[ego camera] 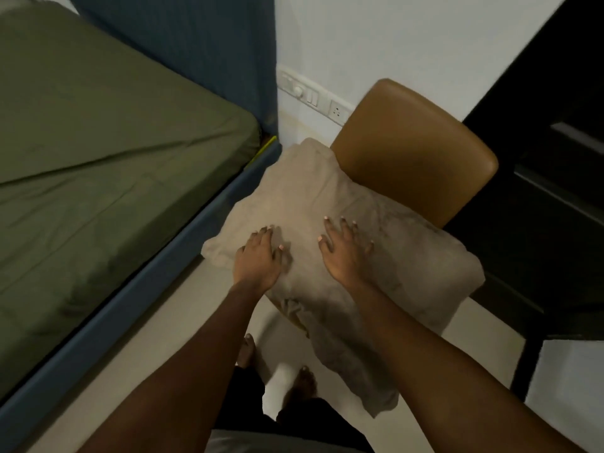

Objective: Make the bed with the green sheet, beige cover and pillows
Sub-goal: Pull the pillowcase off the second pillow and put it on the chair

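- Under both palms lies the beige cover (pixel 294 191), a rumpled, folded bundle on the seat of a brown chair (pixel 415 152). Both hands rest on its nearer half.
- The left hand (pixel 260 256) is laid flat on the cloth with its fingers straight and close together. It grips nothing and sits close to the bundle's bed-side edge.
- The right hand (pixel 346 253) is flat too, with its fingers straight and fanned out. It presses on the middle of the bundle and pinches no fold.
- The bundle's long axis runs from beyond the fingertips, by the chair back, toward the person and past the wrists. There a loose tail hangs off the seat front toward the floor (pixel 147 338).
- The green sheet (pixel 98 125), fitted over the mattress, lies to the left of the left hand across a strip of floor. That hand is the nearer one to the bed, so the carry should go leftward.
- Lifting the cover looks like the step in hand. Neither hand has a grip yet, so the fingers would need to curl under the edges, and the hanging tail may drag or come unfolded.
- No pillow is plainly in view, and I cannot tell whether one lies beneath the cover.
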